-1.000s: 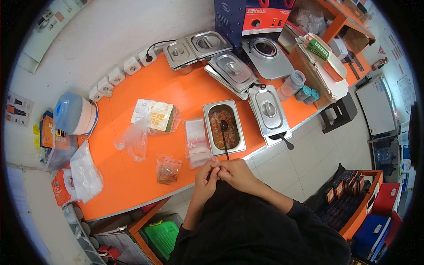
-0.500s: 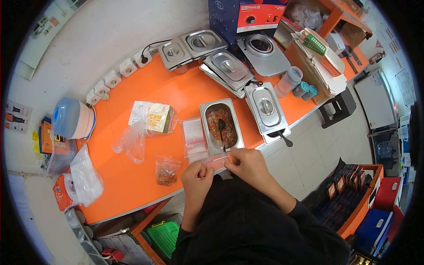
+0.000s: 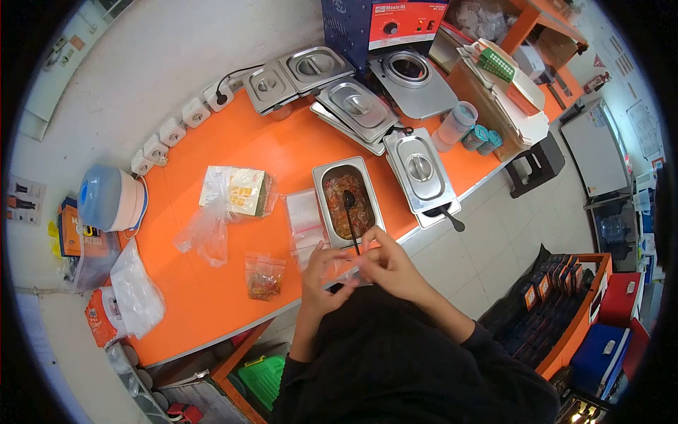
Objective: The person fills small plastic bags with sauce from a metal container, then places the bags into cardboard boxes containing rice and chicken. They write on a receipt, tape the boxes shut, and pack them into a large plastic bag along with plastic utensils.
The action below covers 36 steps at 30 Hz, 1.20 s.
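Note:
Between my two hands, at the table's front edge, is a small clear zip bag point(image 3: 340, 268), partly hidden by fingers. My left hand point(image 3: 319, 281) pinches its left side and my right hand point(image 3: 393, 270) grips its right side. Just beyond them stands a steel food pan point(image 3: 317, 185) with chunky reddish-brown food point(image 3: 337, 185) in it. A black ladle point(image 3: 349, 201) rests in the food, its handle pointing toward my hands. Flat zip bags point(image 3: 304, 215) lie against the pan's left side. Farther left is a filled zip bag point(image 3: 264, 277) with similar food.
Lidded steel pans point(image 3: 419, 169) stand right of and behind the open pan. A box in a plastic bag point(image 3: 236, 191) lies on the orange table point(image 3: 191, 283). A sealing machine point(image 3: 395, 28), a clear cup point(image 3: 455, 126) and cartons are at the back right.
My fingers have spread and shifted on the zip bag, which has changed shape between them. The view has tilted slightly; the ladle's handle shows more plainly. The table things have stayed put.

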Motion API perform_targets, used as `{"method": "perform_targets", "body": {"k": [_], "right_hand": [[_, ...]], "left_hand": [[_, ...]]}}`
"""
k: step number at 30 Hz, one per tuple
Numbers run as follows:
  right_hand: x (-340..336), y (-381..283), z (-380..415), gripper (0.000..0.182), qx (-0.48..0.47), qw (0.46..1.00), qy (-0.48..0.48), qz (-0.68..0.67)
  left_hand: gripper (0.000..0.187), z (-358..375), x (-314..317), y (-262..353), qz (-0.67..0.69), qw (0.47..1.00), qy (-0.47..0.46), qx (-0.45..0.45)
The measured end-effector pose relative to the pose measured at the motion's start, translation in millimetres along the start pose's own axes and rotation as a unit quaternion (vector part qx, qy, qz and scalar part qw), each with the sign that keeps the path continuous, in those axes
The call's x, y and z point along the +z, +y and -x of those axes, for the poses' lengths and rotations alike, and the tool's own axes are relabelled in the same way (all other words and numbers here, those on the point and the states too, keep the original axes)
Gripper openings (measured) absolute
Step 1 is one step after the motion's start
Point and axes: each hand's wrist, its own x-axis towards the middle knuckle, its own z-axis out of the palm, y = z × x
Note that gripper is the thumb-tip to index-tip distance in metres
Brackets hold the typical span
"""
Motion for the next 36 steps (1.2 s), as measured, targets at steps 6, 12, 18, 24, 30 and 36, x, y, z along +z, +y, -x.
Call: {"method": "perform_targets", "body": {"k": [6, 12, 18, 24, 30, 36], "right_hand": [[-25, 18, 11, 0.045, 0.037, 0.846, -0.010, 0.532], [-3, 31, -39, 0.019, -0.140, 0.911, 0.265, 0.282], [-45, 19, -83, 0.020, -0.235, 0.872, 0.126, 0.411], [-56, 23, -83, 0.026, -0.232, 0.798, -0.097, 0.548], [-77, 12, -39, 0.034, -0.288, 0.731, -0.220, 0.578], [-79, 30, -50, 0.037, -0.279, 0.779, -0.117, 0.550]], "left_hand": [[0.063, 26, -10, -17, 0.368, 0.875, 0.269, -0.162], [0.069, 41, -14, -25, 0.456, 0.800, 0.324, -0.216], [0.068, 39, -14, -15, 0.498, 0.757, 0.344, -0.246], [0.066, 47, -13, -27, 0.422, 0.807, 0.332, -0.246], [0.063, 43, -14, -23, 0.365, 0.845, 0.328, -0.213], [0.060, 40, -13, -20, 0.361, 0.855, 0.318, -0.191]]}}
